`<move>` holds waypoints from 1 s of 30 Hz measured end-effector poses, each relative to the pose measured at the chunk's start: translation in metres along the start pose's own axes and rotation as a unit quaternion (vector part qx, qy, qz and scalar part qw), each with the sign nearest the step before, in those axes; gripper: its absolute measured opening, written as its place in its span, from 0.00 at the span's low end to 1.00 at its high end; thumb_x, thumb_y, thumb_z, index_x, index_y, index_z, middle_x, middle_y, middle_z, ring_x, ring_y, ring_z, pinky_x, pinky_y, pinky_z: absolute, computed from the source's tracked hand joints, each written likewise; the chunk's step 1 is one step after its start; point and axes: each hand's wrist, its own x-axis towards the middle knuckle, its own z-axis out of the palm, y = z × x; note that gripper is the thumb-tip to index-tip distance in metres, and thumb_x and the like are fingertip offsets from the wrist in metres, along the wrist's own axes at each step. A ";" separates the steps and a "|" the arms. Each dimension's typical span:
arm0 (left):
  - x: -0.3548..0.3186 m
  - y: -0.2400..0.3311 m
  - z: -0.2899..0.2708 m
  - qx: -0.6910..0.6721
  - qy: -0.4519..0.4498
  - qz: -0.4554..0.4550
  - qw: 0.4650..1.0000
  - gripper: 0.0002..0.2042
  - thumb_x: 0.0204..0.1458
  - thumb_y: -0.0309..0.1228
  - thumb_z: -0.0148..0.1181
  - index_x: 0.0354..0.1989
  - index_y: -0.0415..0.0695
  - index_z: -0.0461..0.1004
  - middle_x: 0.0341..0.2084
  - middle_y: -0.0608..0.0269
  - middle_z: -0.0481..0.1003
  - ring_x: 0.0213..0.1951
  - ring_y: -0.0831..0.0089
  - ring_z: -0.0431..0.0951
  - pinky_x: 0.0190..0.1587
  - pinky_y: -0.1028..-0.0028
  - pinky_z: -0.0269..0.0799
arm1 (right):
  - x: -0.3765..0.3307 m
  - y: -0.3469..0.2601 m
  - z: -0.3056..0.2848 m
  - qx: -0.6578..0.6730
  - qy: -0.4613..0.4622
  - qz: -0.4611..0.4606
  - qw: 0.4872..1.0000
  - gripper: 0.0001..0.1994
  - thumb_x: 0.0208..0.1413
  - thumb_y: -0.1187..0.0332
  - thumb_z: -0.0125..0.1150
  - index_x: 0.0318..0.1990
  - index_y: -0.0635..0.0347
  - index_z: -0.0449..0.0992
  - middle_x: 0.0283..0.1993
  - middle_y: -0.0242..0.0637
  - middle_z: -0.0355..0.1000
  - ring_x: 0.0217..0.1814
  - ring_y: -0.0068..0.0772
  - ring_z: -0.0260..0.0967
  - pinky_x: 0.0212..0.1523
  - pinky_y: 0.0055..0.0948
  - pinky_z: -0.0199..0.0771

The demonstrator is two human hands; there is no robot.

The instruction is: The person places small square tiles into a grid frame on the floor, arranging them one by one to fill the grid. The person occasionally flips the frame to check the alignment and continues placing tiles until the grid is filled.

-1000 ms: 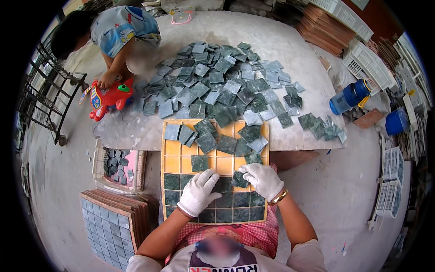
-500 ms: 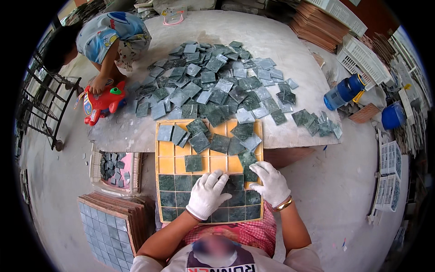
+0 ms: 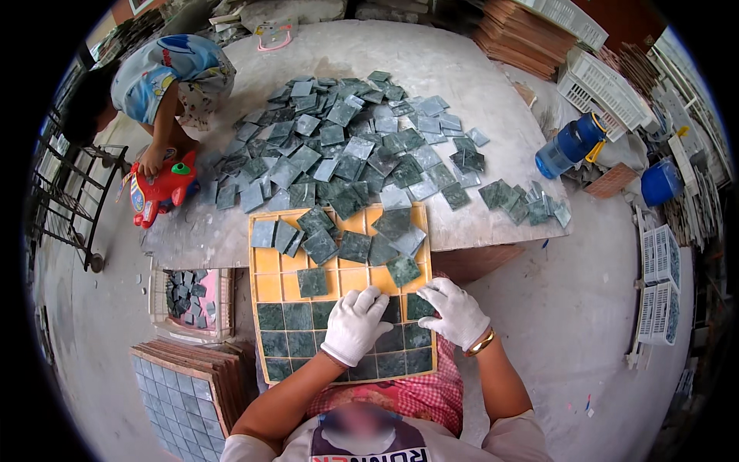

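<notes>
Head view — left hand [image 3: 354, 325] and right hand [image 3: 456, 312] spread flat, pressing green tiles [image 3: 296, 317].

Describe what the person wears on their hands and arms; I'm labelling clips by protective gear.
Both the left hand and the right hand wear white knit gloves that end at the wrist. A gold-coloured bangle circles the right wrist just below the glove cuff. The forearms are uncovered; pale short sleeves show only near the shoulders. No watch or other markings are visible.

head cam | faces down, fisheye | close over grid tray [image 3: 269, 266]
</notes>
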 end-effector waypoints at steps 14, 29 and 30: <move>-0.001 -0.011 0.003 -0.021 -0.003 0.026 0.999 0.19 0.36 0.31 0.67 0.40 0.42 0.74 0.39 0.60 0.70 0.39 0.59 0.71 0.42 0.65 0.70 | 0.022 -0.014 0.014 -0.007 0.147 0.103 0.984 0.32 0.43 0.51 0.67 0.54 0.59 0.66 0.45 0.41 0.69 0.44 0.44 0.71 0.42 0.37 0.74; 0.077 -0.035 -0.012 0.103 0.044 -0.060 0.992 0.31 0.30 0.38 0.72 0.47 0.44 0.71 0.46 0.60 0.66 0.52 0.57 0.64 0.52 0.60 0.64 | 0.036 0.025 -0.043 -0.079 0.003 0.072 0.994 0.26 0.41 0.63 0.68 0.50 0.54 0.66 0.50 0.42 0.65 0.46 0.48 0.71 0.44 0.42 0.75; 0.078 -0.036 -0.012 0.096 0.037 -0.059 0.993 0.31 0.29 0.38 0.72 0.47 0.45 0.71 0.46 0.60 0.66 0.52 0.57 0.64 0.51 0.60 0.64 | 0.039 0.034 -0.051 -0.075 0.044 0.125 0.988 0.27 0.41 0.63 0.69 0.50 0.54 0.66 0.50 0.41 0.65 0.47 0.48 0.70 0.45 0.42 0.75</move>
